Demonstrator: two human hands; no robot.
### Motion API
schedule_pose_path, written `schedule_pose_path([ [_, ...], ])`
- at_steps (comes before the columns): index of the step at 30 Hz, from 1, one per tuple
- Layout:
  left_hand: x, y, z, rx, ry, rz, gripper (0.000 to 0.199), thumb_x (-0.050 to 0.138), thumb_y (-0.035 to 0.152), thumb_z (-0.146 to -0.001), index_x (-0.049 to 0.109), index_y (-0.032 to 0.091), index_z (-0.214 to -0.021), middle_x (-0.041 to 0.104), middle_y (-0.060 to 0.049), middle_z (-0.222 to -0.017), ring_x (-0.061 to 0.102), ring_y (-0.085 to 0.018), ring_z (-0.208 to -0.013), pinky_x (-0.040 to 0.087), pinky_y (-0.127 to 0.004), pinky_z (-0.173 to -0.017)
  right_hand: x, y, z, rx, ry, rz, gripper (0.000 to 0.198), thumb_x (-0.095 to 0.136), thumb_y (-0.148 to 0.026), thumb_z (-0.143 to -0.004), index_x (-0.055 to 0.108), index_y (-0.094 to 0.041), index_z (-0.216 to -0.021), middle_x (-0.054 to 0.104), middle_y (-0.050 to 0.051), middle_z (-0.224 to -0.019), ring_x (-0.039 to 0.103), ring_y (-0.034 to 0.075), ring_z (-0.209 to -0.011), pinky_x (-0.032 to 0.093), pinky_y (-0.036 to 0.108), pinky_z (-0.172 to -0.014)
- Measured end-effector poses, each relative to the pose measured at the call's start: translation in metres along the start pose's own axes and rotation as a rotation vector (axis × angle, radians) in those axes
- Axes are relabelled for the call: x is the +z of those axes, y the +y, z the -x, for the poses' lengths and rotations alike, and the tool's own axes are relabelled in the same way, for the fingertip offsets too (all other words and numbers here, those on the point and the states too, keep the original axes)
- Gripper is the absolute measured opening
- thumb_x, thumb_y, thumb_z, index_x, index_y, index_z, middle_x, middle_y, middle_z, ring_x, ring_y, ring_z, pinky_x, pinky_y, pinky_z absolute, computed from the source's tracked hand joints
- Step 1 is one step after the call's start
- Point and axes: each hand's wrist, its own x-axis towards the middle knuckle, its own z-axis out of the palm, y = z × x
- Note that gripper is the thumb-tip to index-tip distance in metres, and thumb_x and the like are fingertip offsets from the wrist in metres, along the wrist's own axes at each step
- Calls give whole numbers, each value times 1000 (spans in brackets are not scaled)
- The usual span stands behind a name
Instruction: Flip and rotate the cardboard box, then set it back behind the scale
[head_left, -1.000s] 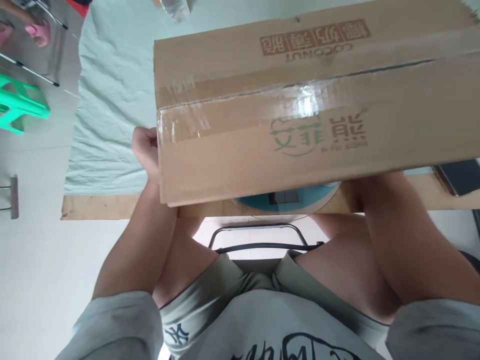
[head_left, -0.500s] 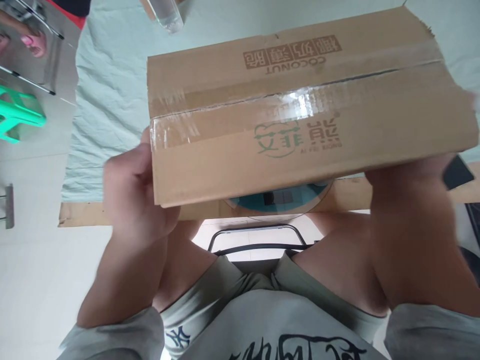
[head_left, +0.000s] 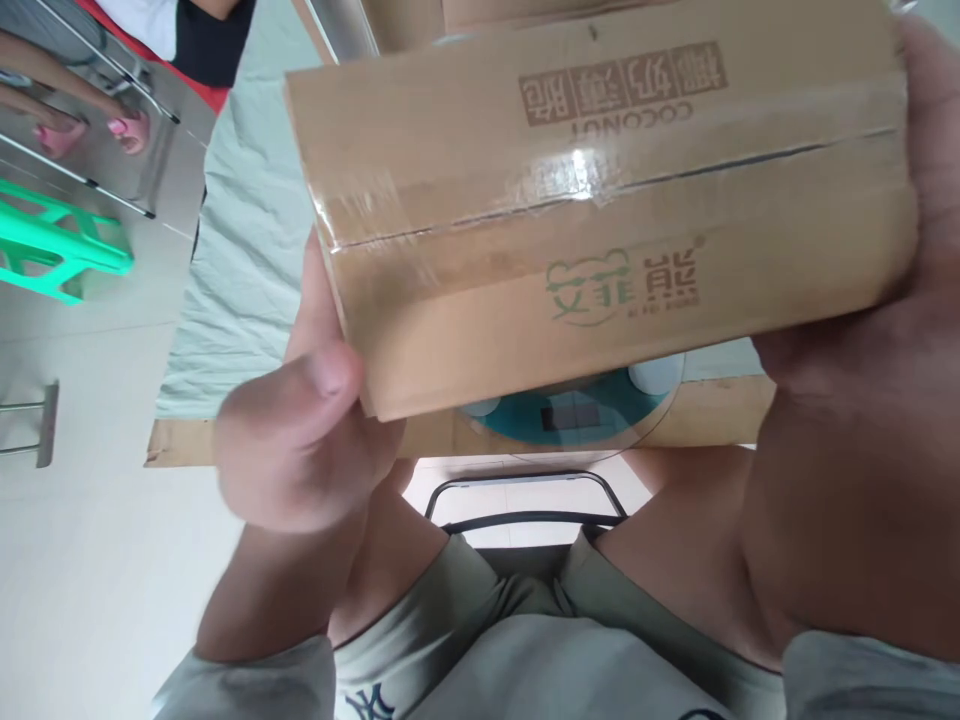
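A brown cardboard box, taped along its middle seam and printed with "COCONUT" upside down to me, is held up between my two hands. My left hand grips its near left corner, the thumb against the end and the other fingers mostly hidden. At the other end, my right hand is wrapped round the right side and the lower right corner. Under the box, partly covered, a round glass scale with a blue-green front and a dark display lies at the near edge of the table.
A pale green cloth covers the table, with a brown strip along its near edge. Cardboard shows behind the box. At the left are a green plastic stool, a metal-framed chair and another person's feet in pink shoes.
The box has come nearer to my head and tilted, its right end now more covered by my right hand. The view has shifted, showing more of the other person's legs at the left.
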Motion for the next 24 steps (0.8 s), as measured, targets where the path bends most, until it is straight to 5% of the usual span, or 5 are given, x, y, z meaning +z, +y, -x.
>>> schedule_pose_path([
  [4,-4,-24,-53,364,-125,136,51,95,56,-70,78,31,-111,76,1,-144,44,-43,-179,52,-60,-147,25,12,-43,-391,108,-48,60,33,-87,-108,73,-62,-144,60,-22,-169,29,24,-188,47,52,-149],
  [6,-3,-35,-83,441,-41,130,60,96,59,-73,75,28,-119,72,-3,-150,42,-43,-180,49,-57,-149,32,20,-63,-455,150,-10,59,35,-79,-107,71,-52,-145,59,-16,-171,31,22,-187,39,51,-153],
  [11,-1,-42,-132,259,287,69,62,79,72,-99,66,38,-149,67,-1,-162,38,-37,-183,49,-55,-147,36,37,-93,-412,91,-35,64,41,-74,-96,61,-41,-148,53,-7,-177,31,27,-187,37,58,-154],
  [20,-6,-55,-163,259,409,-79,62,76,74,-102,66,40,-154,69,1,-161,39,-34,-182,53,-48,-144,41,52,-119,-470,52,145,63,23,-59,-100,61,-43,-148,59,-10,-171,46,16,-178,29,45,-156],
  [24,-10,-60,-170,254,452,-135,59,75,72,-104,67,40,-153,71,2,-162,38,-32,-183,53,-45,-144,42,66,-123,-439,21,10,58,39,-62,-99,61,-40,-148,56,-11,-176,46,14,-178,32,40,-157],
])
